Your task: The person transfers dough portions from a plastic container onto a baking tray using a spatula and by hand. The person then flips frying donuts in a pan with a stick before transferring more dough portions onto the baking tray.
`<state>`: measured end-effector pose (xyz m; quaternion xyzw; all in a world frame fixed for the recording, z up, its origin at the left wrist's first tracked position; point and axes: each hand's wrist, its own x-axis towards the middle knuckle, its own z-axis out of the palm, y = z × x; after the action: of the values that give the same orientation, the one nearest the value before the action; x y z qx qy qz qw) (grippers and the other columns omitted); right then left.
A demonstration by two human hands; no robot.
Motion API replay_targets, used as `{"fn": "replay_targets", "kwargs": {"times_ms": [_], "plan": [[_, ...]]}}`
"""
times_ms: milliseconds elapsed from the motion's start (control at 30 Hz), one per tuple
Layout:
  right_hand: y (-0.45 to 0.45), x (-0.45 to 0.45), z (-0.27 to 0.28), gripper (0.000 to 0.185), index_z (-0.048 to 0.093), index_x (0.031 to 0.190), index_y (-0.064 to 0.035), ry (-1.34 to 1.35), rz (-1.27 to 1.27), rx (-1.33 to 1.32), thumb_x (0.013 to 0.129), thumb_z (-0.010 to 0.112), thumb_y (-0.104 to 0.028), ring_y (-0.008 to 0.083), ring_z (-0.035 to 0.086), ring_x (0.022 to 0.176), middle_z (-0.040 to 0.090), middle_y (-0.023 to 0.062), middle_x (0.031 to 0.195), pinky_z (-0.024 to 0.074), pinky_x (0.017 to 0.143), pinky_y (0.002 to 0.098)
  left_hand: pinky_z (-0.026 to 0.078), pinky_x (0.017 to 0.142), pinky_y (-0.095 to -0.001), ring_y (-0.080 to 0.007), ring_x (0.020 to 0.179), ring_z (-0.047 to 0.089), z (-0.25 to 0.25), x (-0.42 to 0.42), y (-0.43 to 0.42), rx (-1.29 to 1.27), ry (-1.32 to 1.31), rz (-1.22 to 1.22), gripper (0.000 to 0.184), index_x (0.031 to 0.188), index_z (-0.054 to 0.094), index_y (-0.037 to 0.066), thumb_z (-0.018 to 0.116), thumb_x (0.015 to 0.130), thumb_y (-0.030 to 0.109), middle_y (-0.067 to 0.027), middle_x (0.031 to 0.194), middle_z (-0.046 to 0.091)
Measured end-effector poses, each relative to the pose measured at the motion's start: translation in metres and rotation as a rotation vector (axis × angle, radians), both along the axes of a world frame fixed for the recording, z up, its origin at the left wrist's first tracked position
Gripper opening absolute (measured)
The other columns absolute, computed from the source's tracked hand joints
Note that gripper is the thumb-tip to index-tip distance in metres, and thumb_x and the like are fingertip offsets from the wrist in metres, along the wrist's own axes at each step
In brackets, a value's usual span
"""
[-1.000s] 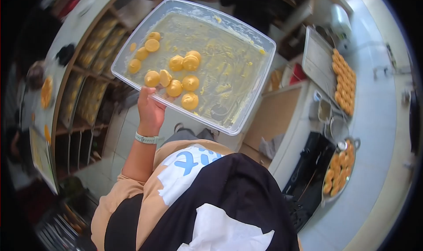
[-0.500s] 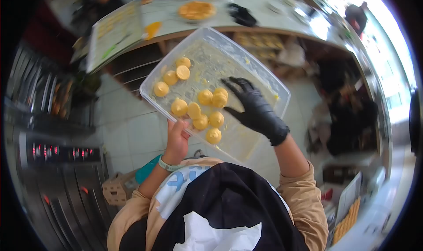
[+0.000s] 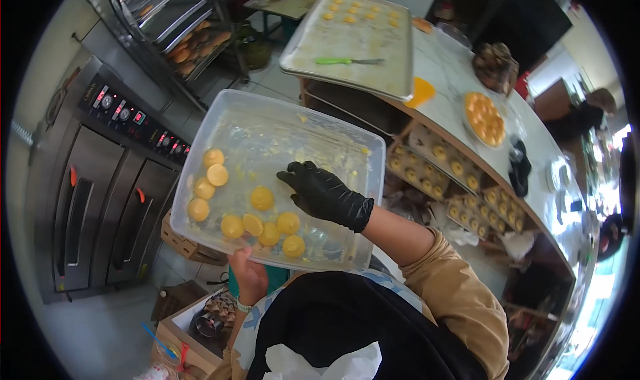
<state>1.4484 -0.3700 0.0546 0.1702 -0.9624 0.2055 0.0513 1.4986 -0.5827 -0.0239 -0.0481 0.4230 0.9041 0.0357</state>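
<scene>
My bare left hand (image 3: 248, 273) grips the near rim of a clear plastic tub (image 3: 179, 210), thumb over the edge. Smeared with yellow residue, the tub holds several small, round, yellow dough-like pieces (image 3: 288, 223). Some lie along the left wall; the others are scattered near the front, and one (image 3: 261, 198) sits apart in the middle. Over the tub's centre is my right hand (image 3: 323, 195) in a black glove, its fingers curled inward. The glove hides whatever the fingers hold, if anything.
Beyond the tub, a baking tray (image 3: 300, 50) with yellow pieces and a green-handled spatula (image 3: 347, 61) lies on a counter (image 3: 447, 73). A golden pastry (image 3: 485, 119) is further right. Ovens (image 3: 93, 200) stand left, below a tray rack (image 3: 180, 20). Open boxes (image 3: 193, 313) sit at lower left.
My view and the tub have turned left towards the ovens and tray. My right hand's spread fingers have curled, and two yellow pieces near them no longer show. My left hand still holds the tub.
</scene>
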Motion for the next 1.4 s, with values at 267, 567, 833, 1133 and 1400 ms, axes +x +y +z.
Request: {"fn": "replay_targets", "kwargs": {"times_ms": [267, 567, 833, 1133, 1400], "plan": [[0.027, -0.150, 0.020, 0.048, 0.048, 0.115, -0.0035, -0.080, 0.217, 0.020, 0.068, 0.060, -0.007, 0.0311, 0.051, 0.107, 0.052, 0.0176, 0.112, 0.0425, 0.090, 0.0373, 0.039, 0.090, -0.0427, -0.0263, 0.110, 0.044, 0.064, -0.091, 0.060, 0.064, -0.104, 0.329, 0.054, 0.125, 0.035, 0.005, 0.048, 0.074, 0.019, -0.0116, 0.116, 0.045], [0.186, -0.302, 0.122, 0.038, 0.056, 0.101, -0.0060, 0.031, 0.109, -0.626, 0.072, 0.071, -0.025, 0.0221, 0.059, 0.082, 0.061, 0.0099, 0.091, 0.0469, 0.075, 0.0318, 0.036, 0.092, -0.0501, -0.0278, 0.114, 0.042, 0.094, -0.249, 0.130, 0.086, -0.044, 0.269, 0.056, 0.126, 0.036, 0.007, 0.048, 0.074, 0.023, -0.0113, 0.120, 0.044], [0.425, -0.427, 0.027, 0.044, 0.058, 0.105, -0.0057, 0.024, -0.711, -0.646, 0.068, 0.072, -0.026, 0.0157, 0.057, 0.083, 0.062, 0.0084, 0.092, 0.0458, 0.074, 0.0281, 0.038, 0.089, -0.0474, -0.0275, 0.111, 0.043, 0.092, -0.402, 0.131, 0.145, -0.060, 0.047, 0.057, 0.125, 0.037, 0.007, 0.048, 0.072, 0.027, -0.0107, 0.119, 0.045], [0.441, -0.459, -0.028, 0.065, 0.048, 0.122, -0.0091, 0.115, -0.905, -0.229, 0.064, 0.073, -0.022, 0.0310, 0.050, 0.105, 0.052, 0.0165, 0.116, 0.0394, 0.092, 0.0380, 0.036, 0.089, -0.0487, -0.0274, 0.109, 0.044, 0.098, -0.586, 0.148, 0.119, -0.074, -0.152, 0.057, 0.122, 0.040, 0.006, 0.049, 0.071, 0.029, -0.0103, 0.118, 0.046], [0.411, -0.453, 0.001, 0.059, 0.046, 0.122, -0.0056, 0.411, -0.941, -0.406, 0.068, 0.070, -0.010, 0.0249, 0.053, 0.102, 0.054, 0.0129, 0.115, 0.0416, 0.088, 0.0349, 0.037, 0.090, -0.0498, -0.0280, 0.110, 0.045, 0.108, -0.614, 0.182, 0.096, -0.126, -0.225, 0.053, 0.122, 0.042, 0.005, 0.048, 0.074, 0.026, -0.0114, 0.117, 0.048]]}}
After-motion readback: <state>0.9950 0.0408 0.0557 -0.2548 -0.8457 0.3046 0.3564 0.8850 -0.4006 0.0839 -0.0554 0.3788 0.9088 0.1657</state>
